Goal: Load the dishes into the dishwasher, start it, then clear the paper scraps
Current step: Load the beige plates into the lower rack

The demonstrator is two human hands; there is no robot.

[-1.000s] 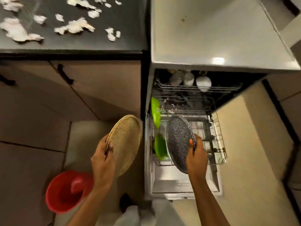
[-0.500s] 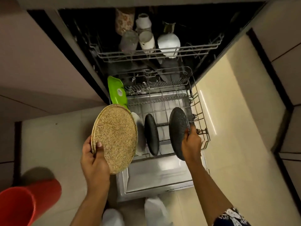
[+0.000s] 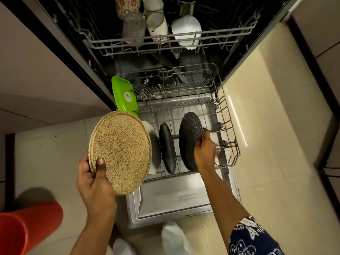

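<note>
Head view: left thumb (image 3: 100,163) lies flat on the speckled face of the tan plate (image 3: 121,151), with the other fingers wrapped behind its rim; the left hand (image 3: 95,181) grips the plate at its lower-left edge. Plate is tilted, face to the camera, held in the air over the left front corner of the lower rack (image 3: 228,129), not in it. It hides part of a white plate (image 3: 155,150).

Right fingers (image 3: 206,137) curl round the right edge of the dark speckled plate (image 3: 190,142); the right hand (image 3: 204,153) grasps it. This plate stands on edge among the tines of the lower rack, right of a second dark plate (image 3: 167,148), which stands upright just beside the white plate. The three are apart, in a row, left to right: white, dark, dark. Cannot tell if the held plate rests fully on the rack floor. Blue-and-white patterned sleeve (image 3: 253,236) on the right arm.

Green tray (image 3: 125,96) stands upright at the rack's back left. Lower rack is pulled out over the open dishwasher door (image 3: 171,196). Upper rack (image 3: 165,43) carries a glass (image 3: 133,28), a white mug (image 3: 157,24), a white bowl (image 3: 186,32) and a floral cup (image 3: 127,4). Red bucket (image 3: 27,230) sits on the floor at lower left, well apart from the door.
</note>
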